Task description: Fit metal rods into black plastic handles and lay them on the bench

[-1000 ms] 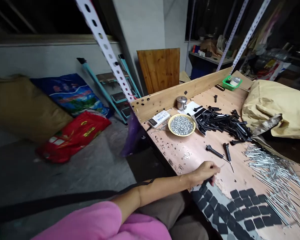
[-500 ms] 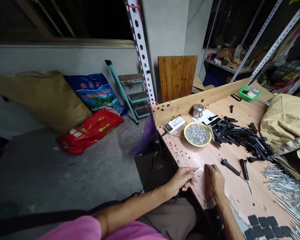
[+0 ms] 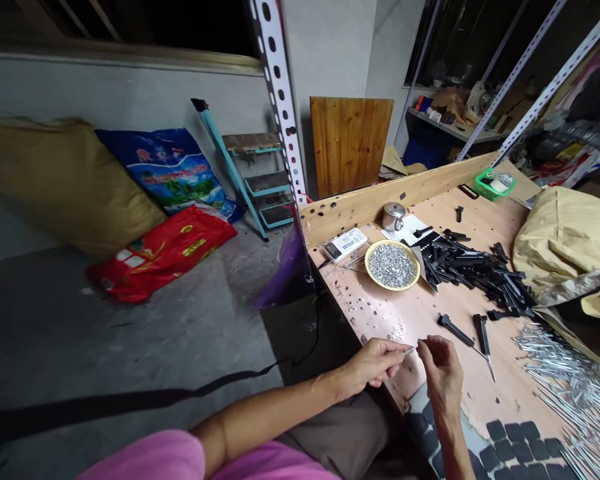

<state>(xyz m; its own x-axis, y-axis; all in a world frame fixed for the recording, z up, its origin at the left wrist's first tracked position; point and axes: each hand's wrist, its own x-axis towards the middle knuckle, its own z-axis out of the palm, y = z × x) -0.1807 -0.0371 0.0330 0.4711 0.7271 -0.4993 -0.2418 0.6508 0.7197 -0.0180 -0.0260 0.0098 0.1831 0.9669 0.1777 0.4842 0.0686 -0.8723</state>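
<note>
My left hand [image 3: 373, 363] is closed over the table's near edge, pinching a thin pale rod [image 3: 408, 351] whose tip points right. Facing that tip, my right hand [image 3: 443, 370] has its thumb and forefinger pressed together. Whatever sits in that pinch is too small to make out; it is very near the rod's tip. Just beyond the hands lie scattered small metal nuts [image 3: 399, 328]. Farther back, a yellow bowl [image 3: 369, 270] is full of similar small metal pieces. Two black plastic parts with metal rods, one of them this black part [image 3: 482, 333], lie right of my right hand.
A heap of black plastic parts [image 3: 470, 267] and a pile of long metal rods [image 3: 560, 373] cover the right side. Dark square pads [image 3: 513, 447] lie at the front. A white device [image 3: 346, 245] and a metal cup [image 3: 394, 216] stand behind. A perforated post [image 3: 280, 100] rises at the corner.
My right hand has lifted from the loose nuts and turned toward the rod's tip. My left hand has moved slightly right with the rod. The view has shifted a little.
</note>
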